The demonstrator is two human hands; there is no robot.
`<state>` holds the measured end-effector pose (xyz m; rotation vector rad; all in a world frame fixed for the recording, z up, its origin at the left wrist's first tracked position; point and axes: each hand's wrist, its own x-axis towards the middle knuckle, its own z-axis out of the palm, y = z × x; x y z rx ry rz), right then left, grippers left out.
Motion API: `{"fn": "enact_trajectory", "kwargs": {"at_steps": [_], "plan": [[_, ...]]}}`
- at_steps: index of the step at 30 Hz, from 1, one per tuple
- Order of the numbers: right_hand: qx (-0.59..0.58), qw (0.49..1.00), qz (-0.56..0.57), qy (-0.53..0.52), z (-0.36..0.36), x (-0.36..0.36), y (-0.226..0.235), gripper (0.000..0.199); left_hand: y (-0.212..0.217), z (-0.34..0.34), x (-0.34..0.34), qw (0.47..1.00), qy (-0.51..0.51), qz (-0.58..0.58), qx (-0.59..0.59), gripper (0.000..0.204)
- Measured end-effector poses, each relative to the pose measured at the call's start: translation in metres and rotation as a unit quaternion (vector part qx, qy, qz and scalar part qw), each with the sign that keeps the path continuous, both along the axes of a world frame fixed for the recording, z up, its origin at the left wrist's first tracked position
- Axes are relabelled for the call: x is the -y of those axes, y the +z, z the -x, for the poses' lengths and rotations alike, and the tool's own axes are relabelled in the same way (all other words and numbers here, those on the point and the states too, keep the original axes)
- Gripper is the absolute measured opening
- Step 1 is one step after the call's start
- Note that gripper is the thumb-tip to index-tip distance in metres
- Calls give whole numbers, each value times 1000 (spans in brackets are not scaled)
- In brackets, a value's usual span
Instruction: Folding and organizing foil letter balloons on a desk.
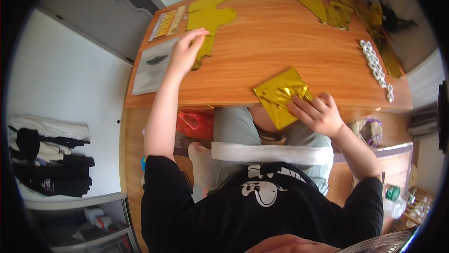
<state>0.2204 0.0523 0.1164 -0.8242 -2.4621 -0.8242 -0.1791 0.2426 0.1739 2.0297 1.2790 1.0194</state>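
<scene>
Two hands worked apart: the left hand (185,51), fingers spread, pressed a flat gold balloon (209,18) at ten o'clock on the counter (271,52); the right hand (318,113) pinned folded foil (282,95) at five o'clock, fingers flat, steadying it.

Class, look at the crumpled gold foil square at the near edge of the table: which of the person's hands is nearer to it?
Right. The right hand rests its fingers on the gold foil square. The left hand is far off to the left, on a flat yellow foil shape.
</scene>
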Motion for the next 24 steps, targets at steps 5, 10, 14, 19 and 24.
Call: {"fn": "enact_trajectory", "kwargs": {"at_steps": [5,10,14,19,24], "plan": [[-49,999,8,-7,-20,12,5,37,4,92,-113,943,200,-66,-258,34],[-64,997,0,-37,-27,21,-4,31,-10,87,-158,845,272,-14,-461,51],[-69,997,0,-25,-31,21,-7,31,-19,100,-180,834,337,26,-436,59],[-92,996,-5,-18,-37,22,-14,29,-21,105,-196,855,318,120,-392,62],[-112,993,-12,-33,-40,22,-14,26,-19,107,-205,905,248,138,-316,50]]}}
